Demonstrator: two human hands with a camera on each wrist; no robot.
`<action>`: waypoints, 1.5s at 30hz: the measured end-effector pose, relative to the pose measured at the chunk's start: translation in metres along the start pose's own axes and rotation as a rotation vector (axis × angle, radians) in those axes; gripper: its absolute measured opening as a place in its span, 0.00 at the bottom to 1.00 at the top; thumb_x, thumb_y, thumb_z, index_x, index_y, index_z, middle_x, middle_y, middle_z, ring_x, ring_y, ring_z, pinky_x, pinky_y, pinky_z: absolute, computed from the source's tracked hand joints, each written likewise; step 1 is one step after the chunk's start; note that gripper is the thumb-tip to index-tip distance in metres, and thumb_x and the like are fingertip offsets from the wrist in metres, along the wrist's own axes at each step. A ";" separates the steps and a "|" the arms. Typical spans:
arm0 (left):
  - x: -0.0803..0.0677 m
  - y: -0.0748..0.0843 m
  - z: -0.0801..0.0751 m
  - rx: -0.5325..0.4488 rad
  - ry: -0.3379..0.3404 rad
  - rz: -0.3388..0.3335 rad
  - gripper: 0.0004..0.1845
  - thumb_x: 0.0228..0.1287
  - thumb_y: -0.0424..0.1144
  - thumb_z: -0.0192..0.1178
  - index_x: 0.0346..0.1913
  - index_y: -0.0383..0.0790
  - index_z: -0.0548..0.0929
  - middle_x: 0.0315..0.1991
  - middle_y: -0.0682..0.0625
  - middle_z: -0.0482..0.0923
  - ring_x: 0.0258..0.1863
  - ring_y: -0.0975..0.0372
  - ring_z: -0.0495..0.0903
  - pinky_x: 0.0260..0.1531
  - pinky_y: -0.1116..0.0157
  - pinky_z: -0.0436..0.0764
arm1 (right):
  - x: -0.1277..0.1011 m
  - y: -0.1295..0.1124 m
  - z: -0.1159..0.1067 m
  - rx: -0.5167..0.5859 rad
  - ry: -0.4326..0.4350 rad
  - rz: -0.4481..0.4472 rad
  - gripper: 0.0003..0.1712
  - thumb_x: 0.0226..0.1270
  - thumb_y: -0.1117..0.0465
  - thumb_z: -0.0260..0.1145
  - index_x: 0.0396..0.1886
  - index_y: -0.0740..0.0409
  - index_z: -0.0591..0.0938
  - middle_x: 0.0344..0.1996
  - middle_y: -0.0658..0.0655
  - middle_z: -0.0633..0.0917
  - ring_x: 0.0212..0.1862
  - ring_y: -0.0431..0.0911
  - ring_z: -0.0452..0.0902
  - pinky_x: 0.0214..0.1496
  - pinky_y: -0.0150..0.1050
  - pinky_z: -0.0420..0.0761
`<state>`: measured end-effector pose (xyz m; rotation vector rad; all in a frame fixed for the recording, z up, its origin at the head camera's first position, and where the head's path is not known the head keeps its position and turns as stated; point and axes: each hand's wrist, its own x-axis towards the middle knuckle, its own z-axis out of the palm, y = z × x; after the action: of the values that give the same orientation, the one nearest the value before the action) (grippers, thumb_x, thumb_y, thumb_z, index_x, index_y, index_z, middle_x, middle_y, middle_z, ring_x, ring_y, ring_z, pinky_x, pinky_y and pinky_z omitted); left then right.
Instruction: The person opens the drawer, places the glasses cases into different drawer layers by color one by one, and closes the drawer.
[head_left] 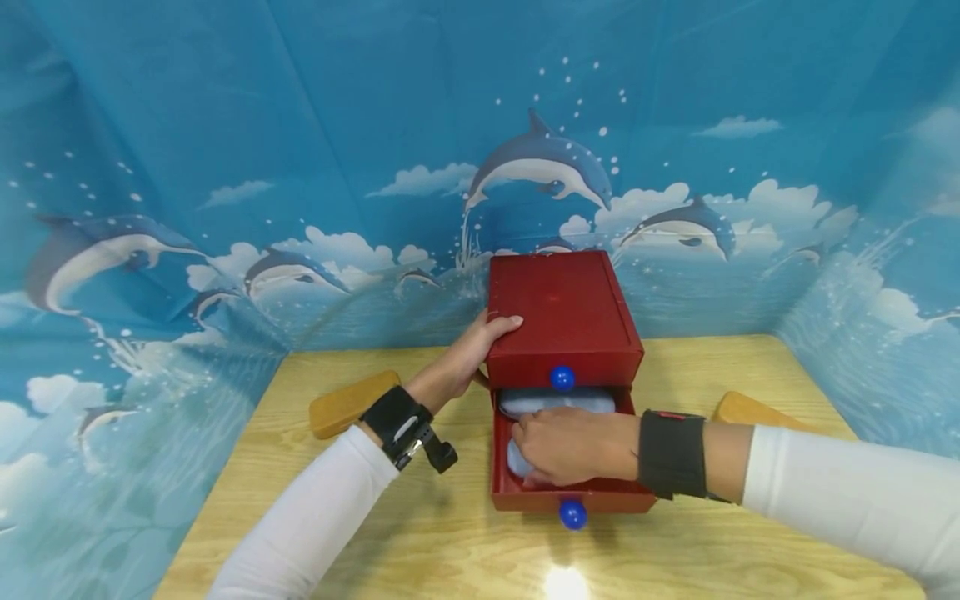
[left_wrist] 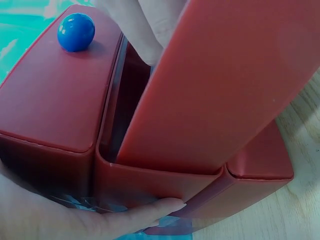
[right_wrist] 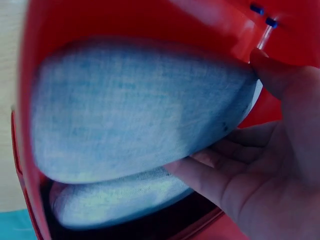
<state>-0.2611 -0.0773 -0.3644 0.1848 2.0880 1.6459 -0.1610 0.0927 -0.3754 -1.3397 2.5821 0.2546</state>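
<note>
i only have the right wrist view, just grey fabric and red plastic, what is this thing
Observer: A red two-drawer box on a wooden table; its lower drawer is pulled out.
Operator: where is my right hand
Observer: The right hand is inside that open drawer, gripping a grey pouch.
Operator: and the left hand
Observer: The left hand grips the box's top left edge.
Operator: upper drawer open too
Observer: No, the upper drawer with the blue knob is closed.
</note>
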 end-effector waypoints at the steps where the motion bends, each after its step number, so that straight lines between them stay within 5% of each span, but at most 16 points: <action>1: 0.000 0.000 0.000 0.000 0.000 0.003 0.40 0.70 0.67 0.54 0.80 0.63 0.54 0.65 0.45 0.75 0.61 0.48 0.80 0.44 0.43 0.84 | 0.000 0.000 0.000 -0.012 0.005 -0.004 0.29 0.73 0.41 0.66 0.59 0.58 0.82 0.46 0.52 0.88 0.47 0.43 0.85 0.55 0.37 0.85; 7: 0.000 -0.001 0.000 -0.003 -0.011 0.016 0.40 0.70 0.67 0.53 0.80 0.63 0.54 0.65 0.45 0.76 0.61 0.48 0.80 0.44 0.43 0.84 | 0.001 0.001 0.001 -0.072 0.036 -0.025 0.29 0.73 0.41 0.67 0.58 0.58 0.83 0.45 0.53 0.87 0.47 0.43 0.84 0.53 0.37 0.85; 34: 0.001 -0.001 0.001 -0.014 0.015 -0.014 0.41 0.70 0.66 0.54 0.80 0.59 0.55 0.65 0.43 0.75 0.60 0.47 0.80 0.41 0.45 0.85 | -0.007 0.006 -0.004 0.013 0.067 0.031 0.35 0.74 0.38 0.64 0.67 0.59 0.78 0.56 0.55 0.85 0.57 0.47 0.82 0.61 0.41 0.84; 39: 0.000 -0.001 0.001 -0.010 0.014 -0.011 0.42 0.70 0.66 0.54 0.81 0.58 0.54 0.66 0.43 0.75 0.60 0.48 0.81 0.42 0.46 0.85 | -0.022 0.005 -0.012 0.047 0.125 0.034 0.35 0.76 0.39 0.62 0.69 0.60 0.77 0.61 0.57 0.84 0.61 0.49 0.82 0.61 0.42 0.84; 45: 0.000 -0.001 0.000 -0.001 0.004 -0.008 0.42 0.70 0.67 0.54 0.80 0.58 0.54 0.65 0.43 0.76 0.60 0.48 0.81 0.43 0.45 0.85 | -0.041 0.002 -0.014 0.155 0.267 0.009 0.30 0.78 0.42 0.61 0.65 0.59 0.80 0.56 0.53 0.87 0.56 0.45 0.83 0.55 0.40 0.87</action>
<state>-0.2612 -0.0775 -0.3656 0.1721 2.0878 1.6441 -0.1412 0.1226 -0.3502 -1.3883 2.7543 -0.1314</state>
